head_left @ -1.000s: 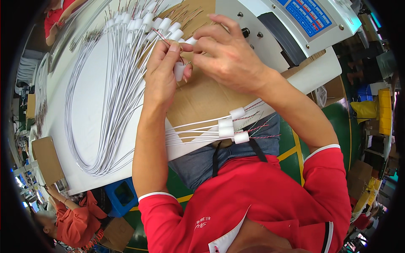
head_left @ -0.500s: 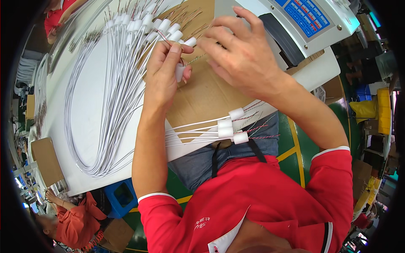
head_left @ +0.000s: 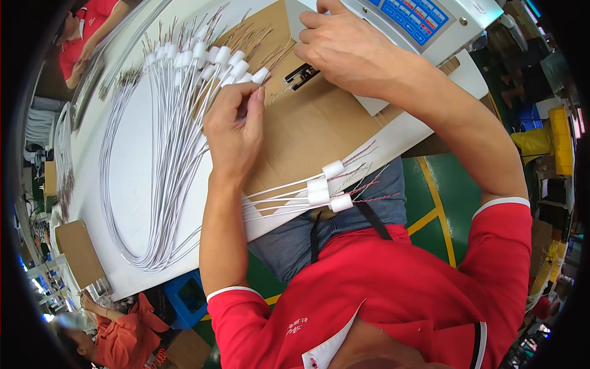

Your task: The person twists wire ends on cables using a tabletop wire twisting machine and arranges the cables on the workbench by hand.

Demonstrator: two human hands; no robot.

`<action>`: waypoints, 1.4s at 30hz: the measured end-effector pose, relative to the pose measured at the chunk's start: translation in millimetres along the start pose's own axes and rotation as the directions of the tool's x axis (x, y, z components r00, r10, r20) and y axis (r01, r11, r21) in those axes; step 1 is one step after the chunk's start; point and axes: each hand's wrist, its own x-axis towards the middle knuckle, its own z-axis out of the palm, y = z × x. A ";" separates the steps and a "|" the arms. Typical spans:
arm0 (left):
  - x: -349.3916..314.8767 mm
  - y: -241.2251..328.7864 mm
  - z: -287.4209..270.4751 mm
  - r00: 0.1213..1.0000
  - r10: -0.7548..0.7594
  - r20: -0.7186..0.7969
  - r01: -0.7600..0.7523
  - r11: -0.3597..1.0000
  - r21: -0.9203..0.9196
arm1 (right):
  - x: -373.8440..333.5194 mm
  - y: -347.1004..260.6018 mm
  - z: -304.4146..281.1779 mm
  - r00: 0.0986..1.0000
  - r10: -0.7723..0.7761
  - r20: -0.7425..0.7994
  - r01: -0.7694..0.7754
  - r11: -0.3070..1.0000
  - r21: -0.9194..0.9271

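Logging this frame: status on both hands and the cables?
Left hand pinching a white cable end from the fanned bundle. Right hand at the grey machine, nothing visibly gripped. Four capped cables lie apart on the cardboard.

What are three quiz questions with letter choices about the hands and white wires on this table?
1. Where is the right hand?
A. at the grey machine
B. on the blue stool
C. in a lap

2. How many white-capped wires lie apart at the near table edge?
A. one
B. four
C. ten

3. What is the left hand doing?
A. lying flat and open
B. pinching a white wire end
C. holding scissors

Answers: 1 A, its fingers rest against the machine with blue buttons. 2 B, four white sleeves show there. 3 B, its fingertips close on one capped wire from the big bundle.
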 end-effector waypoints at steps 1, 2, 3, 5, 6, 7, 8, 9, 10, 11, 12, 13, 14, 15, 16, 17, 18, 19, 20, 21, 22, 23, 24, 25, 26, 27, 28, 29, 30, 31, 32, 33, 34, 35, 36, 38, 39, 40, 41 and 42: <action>-0.3 1.9 -2.4 1.000 0.005 0.003 -0.005 1.000 -0.003 | 0.2 -0.2 -0.1 1.000 -0.005 0.005 0.005 1.000 -0.022; -0.5 5.5 -6.0 0.999 0.027 0.042 -0.027 1.000 -0.005 | -0.2 -0.1 0.2 1.000 -0.010 0.011 0.010 0.999 -0.044; -0.8 9.5 -8.4 0.996 0.049 0.079 -0.049 0.999 -0.007 | -1.0 -0.2 1.0 1.000 -0.007 0.012 0.007 0.999 -0.047; -1.5 16.5 -8.2 0.990 0.089 0.113 -0.093 0.995 0.036 | -2.8 -0.2 2.6 0.998 -0.004 -0.058 0.003 1.000 -0.017; -2.1 18.8 -8.3 0.982 0.122 0.146 -0.135 0.987 0.082 | -2.4 -0.9 1.0 0.998 -0.004 -0.059 0.003 1.000 -0.018; -2.2 18.3 -7.2 0.982 0.122 0.145 -0.135 0.987 0.082 | -2.0 -1.8 -0.9 0.999 -0.003 -0.054 0.002 1.000 -0.025; -2.2 16.8 -5.5 0.981 0.139 0.135 -0.155 0.981 0.119 | -2.1 -2.4 -2.3 0.999 -0.001 -0.049 0.000 0.999 -0.033; -1.5 15.7 -3.5 0.979 0.157 0.129 -0.176 0.972 0.154 | -3.4 -2.8 -0.1 0.999 0.002 -0.049 -0.003 0.999 -0.032; -1.0 15.9 -3.2 0.979 0.158 0.131 -0.177 0.972 0.154 | -4.9 -4.0 4.0 0.997 0.015 -0.076 -0.017 0.999 -0.030; -0.9 16.3 -3.8 0.979 0.152 0.138 -0.175 0.969 0.173 | -6.2 -4.5 6.8 0.994 0.029 -0.103 -0.032 0.999 -0.028; -0.9 16.5 -4.2 0.978 0.148 0.145 -0.175 0.966 0.189 | -7.2 -4.4 7.8 0.994 0.034 -0.102 -0.037 0.999 -0.028; -1.2 16.5 -4.7 0.977 0.151 0.149 -0.178 0.966 0.187 | -7.5 -4.1 8.7 0.991 0.023 -0.133 -0.026 0.999 -0.022; -1.8 16.6 -5.4 0.979 0.139 0.150 -0.167 0.967 0.191 | -7.7 -4.0 9.4 0.986 0.012 -0.165 -0.015 1.000 -0.017; -2.4 17.2 -5.6 0.981 0.127 0.149 -0.155 0.968 0.197 | -7.7 -4.2 9.3 0.986 0.016 -0.164 -0.019 1.000 -0.017; -2.8 18.1 -5.5 0.980 0.128 0.152 -0.157 0.968 0.196 | -7.6 -4.4 9.0 0.987 0.018 -0.162 -0.022 1.000 -0.021; -2.9 19.0 -5.3 0.981 0.119 0.152 -0.147 0.971 0.190 | -7.6 -4.7 8.8 0.987 0.020 -0.159 -0.024 0.999 -0.026; -3.1 19.5 -5.3 0.983 0.108 0.150 -0.135 0.973 0.186 | -7.1 -5.5 7.5 0.987 0.021 -0.159 -0.026 0.999 -0.025; -3.0 19.5 -4.7 0.983 0.107 0.152 -0.135 0.973 0.186 | -6.6 -6.3 5.1 0.994 0.026 -0.109 -0.030 0.999 -0.034; -2.6 19.3 -3.6 0.986 0.091 0.141 -0.117 0.975 0.189 | -6.5 -6.0 2.7 0.998 0.032 -0.059 -0.034 0.998 -0.043; -2.5 19.0 -2.8 0.989 0.074 0.130 -0.098 0.976 0.192 | -6.6 -4.4 -0.5 0.998 0.032 -0.060 -0.034 0.999 -0.041; -2.2 18.3 -2.1 0.989 0.072 0.132 -0.097 0.976 0.194 | -6.9 -2.2 -4.2 0.997 0.017 -0.077 -0.019 1.000 -0.015; -1.8 17.3 -1.1 0.988 0.082 0.128 -0.106 0.976 0.190 | -7.1 -1.3 -5.5 0.996 0.004 -0.094 -0.003 1.000 0.010; -1.3 16.7 -0.5 0.988 0.093 0.125 -0.116 0.976 0.186 | -6.7 -1.6 -5.0 0.995 0.005 -0.095 -0.003 1.000 0.012; -1.3 15.9 0.0 0.988 0.093 0.126 -0.116 0.976 0.187 | -5.6 -2.0 -4.5 0.997 0.011 -0.075 -0.011 1.000 0.006; -1.6 15.1 0.5 0.988 0.095 0.119 -0.116 0.975 0.188 | -4.8 -2.4 -4.2 0.998 0.018 -0.054 -0.018 1.000 0.000; -1.7 14.3 1.0 0.989 0.097 0.111 -0.117 0.975 0.189 | -4.5 -2.6 -4.8 0.998 0.019 -0.055 -0.019 1.000 0.002; -1.6 14.1 1.4 0.989 0.097 0.112 -0.117 0.975 0.190 | -4.4 -2.7 -6.5 0.999 0.018 -0.040 -0.018 1.000 0.001; -1.5 14.1 1.9 0.989 0.100 0.111 -0.120 0.974 0.193 | -4.4 -2.7 -7.3 1.000 0.016 -0.025 -0.016 1.000 -0.001; -1.1 14.2 2.4 0.988 0.104 0.110 -0.124 0.973 0.197 | -4.5 -2.8 -6.9 1.000 0.017 -0.025 -0.017 1.000 0.000; -0.8 14.1 3.1 0.988 0.104 0.111 -0.125 0.972 0.198 | -4.6 -2.8 -6.1 0.999 0.016 -0.037 -0.017 1.000 -0.002; -0.5 13.7 3.8 0.987 0.113 0.111 -0.133 0.971 0.198 | -4.7 -2.8 -5.3 0.999 0.015 -0.050 -0.016 1.000 -0.004; -0.3 13.5 4.2 0.987 0.120 0.109 -0.140 0.970 0.198 | -4.9 -2.7 -4.6 0.999 0.015 -0.051 -0.016 1.000 -0.003; 0.0 13.7 4.2 0.987 0.120 0.110 -0.140 0.970 0.199 | -5.4 -2.5 -3.9 0.998 0.014 -0.065 -0.014 1.000 0.012; 0.4 14.1 3.9 0.986 0.124 0.114 -0.146 0.967 0.210 | -6.0 -2.5 -3.5 0.997 0.013 -0.080 -0.011 1.000 0.028; 0.7 14.4 3.7 0.985 0.127 0.118 -0.151 0.963 0.221 | -7.1 -2.2 -3.8 0.997 0.012 -0.081 -0.010 1.000 0.029; 0.7 15.1 3.5 0.986 0.116 0.117 -0.140 0.965 0.221 | -9.9 -1.6 -5.5 0.990 0.012 -0.143 -0.004 0.998 0.057; 0.7 15.1 3.4 0.988 0.106 0.116 -0.129 0.967 0.219 | -10.5 -1.6 -6.2 0.990 0.010 -0.144 -0.002 0.998 0.058; 0.9 14.8 3.0 0.988 0.105 0.115 -0.128 0.967 0.221 | -10.7 -1.7 -6.9 0.993 0.021 -0.115 -0.015 0.998 0.058; 1.2 14.4 2.6 0.985 0.119 0.124 -0.145 0.964 0.224 | -10.3 -2.1 -7.8 0.996 0.032 -0.086 -0.027 0.998 0.059; 1.1 13.8 1.9 0.982 0.133 0.132 -0.161 0.960 0.228 | -9.4 -3.0 -9.4 0.996 0.029 -0.087 -0.023 0.998 0.060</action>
